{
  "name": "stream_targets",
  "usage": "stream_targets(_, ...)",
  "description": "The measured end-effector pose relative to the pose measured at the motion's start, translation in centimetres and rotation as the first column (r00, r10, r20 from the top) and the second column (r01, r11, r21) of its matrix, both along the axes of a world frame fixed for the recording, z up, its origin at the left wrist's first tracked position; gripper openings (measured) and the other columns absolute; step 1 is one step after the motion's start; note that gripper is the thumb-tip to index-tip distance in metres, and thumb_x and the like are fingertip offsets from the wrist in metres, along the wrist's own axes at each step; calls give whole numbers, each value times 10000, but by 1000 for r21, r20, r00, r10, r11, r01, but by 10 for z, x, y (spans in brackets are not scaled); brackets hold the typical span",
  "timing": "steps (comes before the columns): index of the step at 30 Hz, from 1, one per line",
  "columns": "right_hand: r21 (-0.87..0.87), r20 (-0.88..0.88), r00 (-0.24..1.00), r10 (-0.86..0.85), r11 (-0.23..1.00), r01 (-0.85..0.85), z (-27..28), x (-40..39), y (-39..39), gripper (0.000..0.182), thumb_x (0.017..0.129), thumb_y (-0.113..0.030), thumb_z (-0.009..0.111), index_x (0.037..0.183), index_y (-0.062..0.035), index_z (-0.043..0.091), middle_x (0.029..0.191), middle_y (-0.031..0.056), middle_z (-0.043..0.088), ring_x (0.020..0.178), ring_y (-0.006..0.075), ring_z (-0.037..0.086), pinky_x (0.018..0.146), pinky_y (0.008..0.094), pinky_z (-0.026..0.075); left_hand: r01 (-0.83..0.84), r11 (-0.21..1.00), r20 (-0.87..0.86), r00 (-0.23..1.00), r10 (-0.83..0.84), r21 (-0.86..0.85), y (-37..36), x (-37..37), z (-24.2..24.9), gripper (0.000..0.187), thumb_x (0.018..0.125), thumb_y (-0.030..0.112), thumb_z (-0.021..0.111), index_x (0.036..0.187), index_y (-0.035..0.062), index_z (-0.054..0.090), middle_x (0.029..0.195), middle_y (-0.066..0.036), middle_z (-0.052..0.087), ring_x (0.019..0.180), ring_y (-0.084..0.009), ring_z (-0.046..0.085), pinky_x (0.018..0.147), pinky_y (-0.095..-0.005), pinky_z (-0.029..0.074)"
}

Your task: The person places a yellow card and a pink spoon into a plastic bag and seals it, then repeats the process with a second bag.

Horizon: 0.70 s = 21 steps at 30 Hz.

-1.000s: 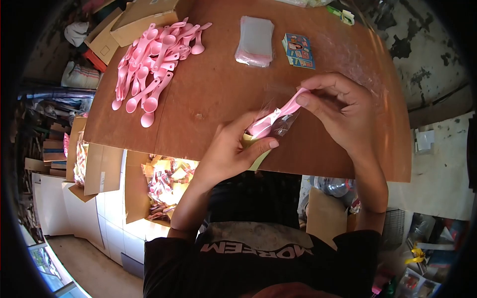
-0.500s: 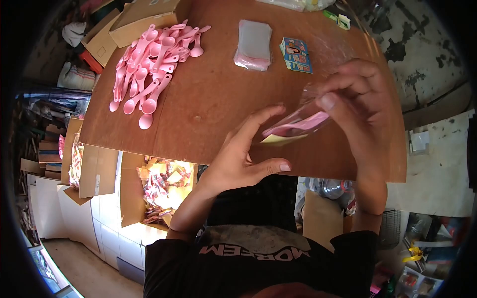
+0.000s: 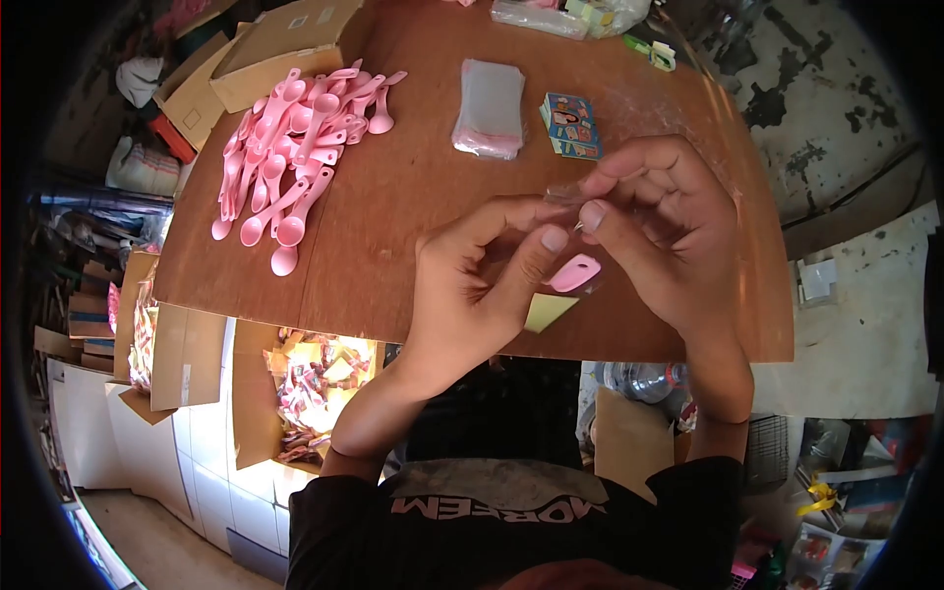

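Both hands are at the near right part of the table, close together on a clear plastic bag. Thumb and fingers of my left hand pinch its left side. My right hand grips the right side near the top, thumb against fingers. Below the fingers show the pink handle of a spoon and a pale yellow card, apparently inside the bag; my left hand hides the rest of them. Beyond the hands lie a stack of blue printed cards and a stack of clear bags.
A heap of pink spoons covers the table's left side, beside a cardboard box. Under the near edge, an open carton holds many filled packets. More plastic packaging and a green-and-white item lie at the far edge.
My left hand has gone from open beside the bag to pinching it. My right hand has moved slightly left, and the bag now hangs more upright between both hands.
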State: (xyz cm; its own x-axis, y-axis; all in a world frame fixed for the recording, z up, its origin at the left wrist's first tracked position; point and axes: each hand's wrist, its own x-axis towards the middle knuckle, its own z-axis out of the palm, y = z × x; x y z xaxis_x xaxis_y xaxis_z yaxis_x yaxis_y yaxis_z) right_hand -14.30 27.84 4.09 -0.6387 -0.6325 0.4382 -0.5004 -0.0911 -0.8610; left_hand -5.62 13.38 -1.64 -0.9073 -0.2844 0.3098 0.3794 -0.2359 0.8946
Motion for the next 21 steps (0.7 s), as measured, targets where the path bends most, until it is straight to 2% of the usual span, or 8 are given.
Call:
stream_targets(1,36,-193,981,-34,999,41,-1,-2,0,261,842,101,630,1073,22,539,1011,115,616,906,136,628,760,254,518,-128,985,-128,985,113,-117,0,-6,-7,178,929,49,619,1071,-48,668,834,-96,729,751,-107,680,630,-221,537)
stream_targets(3,85,-582,810,-73,985,150,2,-6,1,161,793,74,685,936,21,634,1069,143,593,910,161,639,743,270,540,-148,973,-118,985,128,-178,-3,-6,-8,162,922,42,622,1046,-47,678,834,-103,730,772,-108,685,651,-224,543)
stream_targets(11,134,-685,720,-105,954,267,2,4,2,216,690,48,759,893,8,701,959,108,618,795,216,631,672,298,533,-218,876,-75,976,206,-431,0,5,8,177,893,2,618,1052,-45,681,878,-154,716,763,-177,721,624,-285,576)
stream_targets(13,126,-781,622,-54,962,243,3,-2,2,222,672,37,756,883,8,693,920,95,609,755,229,608,619,312,508,-241,841,-87,970,227,-485,-1,4,7,179,888,-2,618,1052,-40,679,881,-156,710,756,-191,723,612,-297,573)
stream_targets(15,154,-796,603,-45,949,274,4,0,3,209,668,30,752,863,7,682,904,90,604,747,235,601,603,318,495,-349,663,-250,937,244,-662,-4,1,2,176,863,-17,618,1032,-15,669,844,-148,685,700,-262,705,573,-342,549)
stream_targets(17,181,-811,584,-34,935,305,3,1,2,197,663,23,748,844,5,672,889,84,598,739,240,594,586,324,482,-321,618,-223,947,232,-718,-4,3,7,157,854,-22,631,1004,-14,678,822,-144,688,690,-244,703,582,-316,540)
stream_targets(19,151,-876,481,-35,928,341,0,-2,0,148,634,-24,707,727,-38,592,814,38,532,702,207,554,572,329,475,-291,569,-196,955,223,-769,-6,4,9,138,845,-27,645,976,-14,687,800,-140,691,681,-226,700,592,-290,531)
stream_targets(21,164,-865,502,-25,930,329,-1,-4,1,157,624,-12,707,721,-38,587,806,38,533,701,211,555,574,326,474,-252,466,-205,967,151,-848,-10,2,10,121,830,-32,652,942,-1,681,793,-139,681,657,-256,686,580,-309,527)
